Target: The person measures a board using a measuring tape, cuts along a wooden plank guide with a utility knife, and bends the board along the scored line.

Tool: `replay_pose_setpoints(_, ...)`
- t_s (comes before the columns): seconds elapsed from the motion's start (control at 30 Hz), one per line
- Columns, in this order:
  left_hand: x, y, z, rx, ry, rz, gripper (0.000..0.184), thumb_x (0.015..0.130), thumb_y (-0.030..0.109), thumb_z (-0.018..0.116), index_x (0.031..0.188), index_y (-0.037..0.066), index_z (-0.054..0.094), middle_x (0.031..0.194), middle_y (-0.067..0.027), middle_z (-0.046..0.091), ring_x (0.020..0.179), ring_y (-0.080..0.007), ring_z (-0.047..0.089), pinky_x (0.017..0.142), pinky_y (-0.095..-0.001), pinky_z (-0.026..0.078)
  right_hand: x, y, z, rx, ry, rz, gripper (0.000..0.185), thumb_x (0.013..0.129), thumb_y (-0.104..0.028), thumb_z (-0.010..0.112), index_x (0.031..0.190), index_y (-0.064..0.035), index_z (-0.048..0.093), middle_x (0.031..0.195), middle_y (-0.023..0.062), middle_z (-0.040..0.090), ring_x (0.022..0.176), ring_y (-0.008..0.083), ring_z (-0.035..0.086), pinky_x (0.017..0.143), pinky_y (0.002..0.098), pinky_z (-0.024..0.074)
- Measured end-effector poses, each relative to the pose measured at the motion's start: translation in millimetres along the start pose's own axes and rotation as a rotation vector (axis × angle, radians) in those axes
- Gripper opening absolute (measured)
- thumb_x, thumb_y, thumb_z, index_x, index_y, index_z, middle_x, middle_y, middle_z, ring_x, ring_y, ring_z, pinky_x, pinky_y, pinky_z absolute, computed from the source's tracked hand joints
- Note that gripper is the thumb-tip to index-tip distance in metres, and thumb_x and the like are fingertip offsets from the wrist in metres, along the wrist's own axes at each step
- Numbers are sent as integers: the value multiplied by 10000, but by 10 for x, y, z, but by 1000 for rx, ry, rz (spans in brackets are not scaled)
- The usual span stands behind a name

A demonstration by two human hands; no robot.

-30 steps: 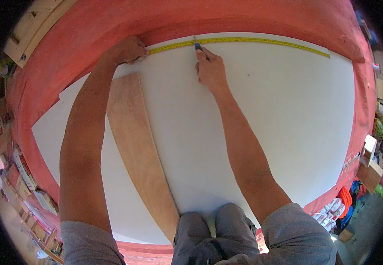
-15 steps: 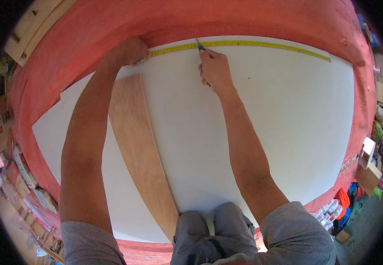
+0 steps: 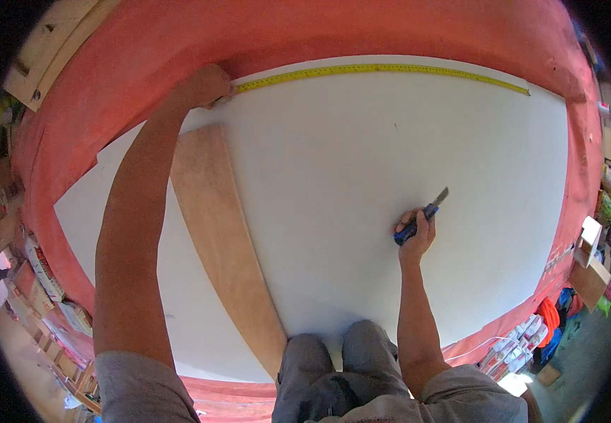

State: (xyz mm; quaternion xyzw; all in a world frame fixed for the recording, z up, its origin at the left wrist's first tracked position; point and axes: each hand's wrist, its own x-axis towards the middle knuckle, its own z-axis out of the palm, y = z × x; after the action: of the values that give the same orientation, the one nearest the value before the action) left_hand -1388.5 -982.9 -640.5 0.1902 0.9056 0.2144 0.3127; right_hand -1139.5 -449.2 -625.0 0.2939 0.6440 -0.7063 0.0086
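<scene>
My left hand [image 3: 211, 86] is closed at the far edge of a large white sheet [image 3: 333, 162], at the near end of a yellow tape measure [image 3: 383, 68]. The tape's blade runs out of that hand along the far edge to the right; its case is hidden by the fingers. My right hand [image 3: 418, 236] grips a blue utility knife [image 3: 408, 230] above the right half of the sheet. The knife's blade is out and points up and to the right. A long brown wooden board [image 3: 214, 211] lies across the sheet between my arms.
Red cloth [image 3: 362, 28] spreads under and around the sheet. Wooden boards [image 3: 51, 49] stand at the upper left. On the right are wood pieces [image 3: 589, 278], orange cord [image 3: 548, 321] and white packages [image 3: 524, 342]. My knees [image 3: 340, 352] are at the near edge.
My right hand has pulled the knife back from the tape at the far edge, toward me and to the right. My left hand stays at the tape.
</scene>
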Motion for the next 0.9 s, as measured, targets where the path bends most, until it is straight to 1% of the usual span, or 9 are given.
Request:
replay_pose_setpoints(0.13,5,14,-21,604,29,298,355,1013,310,570,910,22,750,896,-170,732,811,-317,735,786,-462,593,81,3,-10,103,48,62,171,1051,-241,592,1017,-77,558,752,66,605,548,187,565,506,395,536)
replay_pose_setpoints(0.2,-79,308,-114,57,-21,-311,353,989,326,586,942,27,766,898,-178,740,805,-322,733,779,-476,574,86,-1,-21,105,25,58,163,1050,-234,590,1012,-78,557,750,67,606,549,188,569,509,408,543)
replay_pose_setpoints(0.4,-24,157,140,293,136,-340,377,937,325,581,1024,26,792,1013,-210,768,925,-365,742,848,-506,575,214,319,-151,209,70,46,204,1034,-221,649,915,-73,574,721,51,591,550,194,574,486,400,538)
replay_pose_setpoints(0.6,-179,1083,836,125,181,-444,336,930,293,630,1012,8,787,965,-188,753,898,-328,722,843,-510,557,342,416,-221,231,18,100,234,1032,-257,575,864,-98,549,782,29,547,643,159,497,562,335,485)
replay_pose_setpoints(0.67,-49,1447,1112,25,186,-453,323,928,283,646,1008,2,785,949,-180,748,889,-316,715,841,-511,551,528,708,-435,-220,-98,-324,280,1039,-303,537,918,-62,612,823,34,576,666,169,516,597,319,485)
replay_pose_setpoints(0.7,3,1616,1247,-48,183,-464,317,927,278,654,1006,-1,784,940,-177,745,885,-310,712,840,-511,548,559,699,-469,-107,-118,-207,280,1051,-266,526,929,-41,638,845,45,604,699,184,566,621,319,508)
replay_pose_setpoints(0.77,19,1818,1496,-197,167,-480,306,924,267,671,1002,-7,782,924,-169,740,876,-298,705,838,-512,542,730,1036,-597,-268,-127,-350,301,1087,-254,523,1063,-3,687,920,93,672,829,242,658,766,403,606)
replay_pose_setpoints(0.8,-10,1916,1602,-277,159,-495,300,923,262,679,999,-10,781,916,-166,738,872,-292,702,837,-513,539,706,913,-435,-80,-56,-55,399,1091,-337,515,1153,0,720,1025,144,733,866,250,685,764,382,599)
replay_pose_setpoints(0.9,34,2396,1834,-528,179,-491,285,920,246,703,993,-19,778,892,-154,730,859,-274,692,834,-515,530,992,1090,-561,-840,-54,-618,337,1067,-300,565,1174,-25,727,1070,167,762,886,280,722,767,378,603)
